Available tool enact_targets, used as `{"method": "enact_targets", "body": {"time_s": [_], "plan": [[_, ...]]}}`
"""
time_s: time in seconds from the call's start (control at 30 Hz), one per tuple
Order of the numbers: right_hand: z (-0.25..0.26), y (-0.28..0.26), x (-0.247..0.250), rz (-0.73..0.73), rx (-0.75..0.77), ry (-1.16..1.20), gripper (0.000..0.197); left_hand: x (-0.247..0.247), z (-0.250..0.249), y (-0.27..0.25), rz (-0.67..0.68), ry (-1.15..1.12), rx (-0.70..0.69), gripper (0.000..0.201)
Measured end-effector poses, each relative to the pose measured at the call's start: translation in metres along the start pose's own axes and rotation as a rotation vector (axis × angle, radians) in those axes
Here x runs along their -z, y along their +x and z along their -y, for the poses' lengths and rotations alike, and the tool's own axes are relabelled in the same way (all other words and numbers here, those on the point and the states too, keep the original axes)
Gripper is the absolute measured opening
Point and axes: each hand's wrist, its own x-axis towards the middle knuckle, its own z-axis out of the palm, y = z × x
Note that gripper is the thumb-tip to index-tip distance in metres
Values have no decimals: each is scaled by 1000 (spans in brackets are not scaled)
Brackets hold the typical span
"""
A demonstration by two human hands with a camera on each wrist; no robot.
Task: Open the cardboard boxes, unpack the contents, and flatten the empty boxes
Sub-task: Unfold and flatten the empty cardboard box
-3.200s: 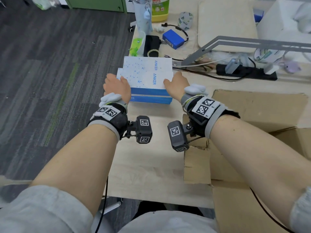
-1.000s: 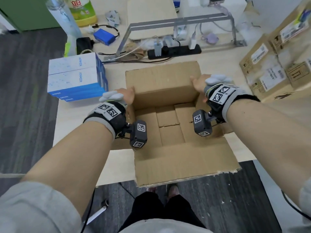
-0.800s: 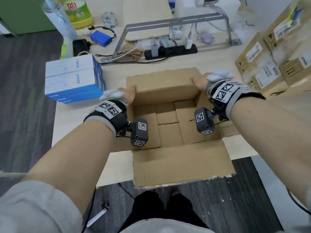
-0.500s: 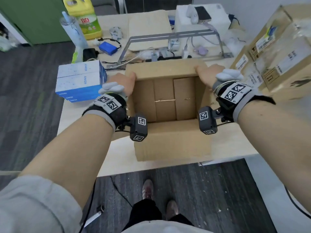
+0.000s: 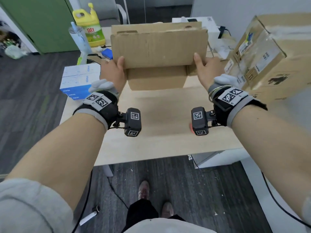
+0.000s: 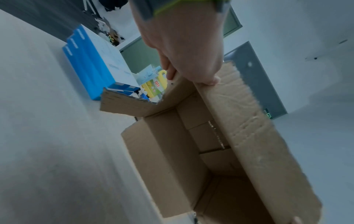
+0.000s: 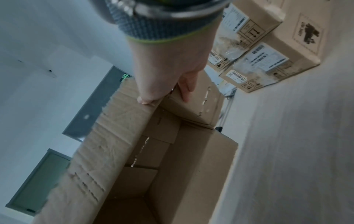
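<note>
I hold an empty brown cardboard box [image 5: 158,46] in the air above the wooden table [image 5: 159,132], its open mouth tipped towards me. My left hand [image 5: 116,68] grips its left edge and my right hand [image 5: 202,68] its right edge, each thumb on the near panel and the fingers behind it. In the left wrist view the left hand [image 6: 189,72] pinches a flap of the box [image 6: 168,159], whose inside is bare. The right wrist view has the right hand [image 7: 166,92] clamped on the box [image 7: 191,166] the same way.
A stack of blue-and-white Anker boxes [image 5: 78,81] lies at the table's left edge. Sealed, labelled cardboard boxes [image 5: 269,56] are piled at the right. A yellow detergent jug [image 5: 91,29] and a clear bottle [image 5: 80,39] stand at the back left. Dark floor lies below.
Three seconds ago both hands set the Anker boxes down at the left. Since then they took the open box by its sides, lifted it off the table and tipped it up.
</note>
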Motion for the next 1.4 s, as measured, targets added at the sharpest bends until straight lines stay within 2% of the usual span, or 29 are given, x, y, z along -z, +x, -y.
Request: {"method": "enact_targets", "body": {"time_s": [0.1,0.23,0.43,0.63,0.8,0.9,0.97,1.07,1.17,1.2,1.27,1.33,1.4], "plan": [[-12,-12,-10,2,40,22,46,-11,18,-11,31,-48,-41,56],[-38,-29,-29,100,-19,-19,46,-33,32,-39,108,-25,-12,53],[-67,-49,-30,203,-5,-69,50,-44,47,-70,174,14,-58,54],[-79,-72,-34,371,-20,-188,54,-60,73,-93,259,56,46,73],[-87,-89,-51,472,-17,-204,55,-60,82,-95,310,173,113,76],[-89,-94,-49,498,1,-183,54,-57,78,-100,253,285,253,80],[-91,-98,-47,509,3,-167,53,-56,68,-103,117,256,316,76],[-95,-103,-45,519,5,-104,49,-56,44,-96,-119,164,216,74],[-101,-111,-46,594,-12,-5,36,-59,13,-91,-209,201,-17,69],[-107,-113,-49,619,-23,37,32,-58,1,-92,-180,185,-98,68],[-114,-118,-53,656,-2,51,42,-63,-16,-94,-22,140,-224,63],[-124,-120,-59,644,39,-39,47,-81,-25,-94,145,185,-247,59],[-132,-121,-65,635,41,-59,53,-100,-25,-95,200,282,-230,60]]}}
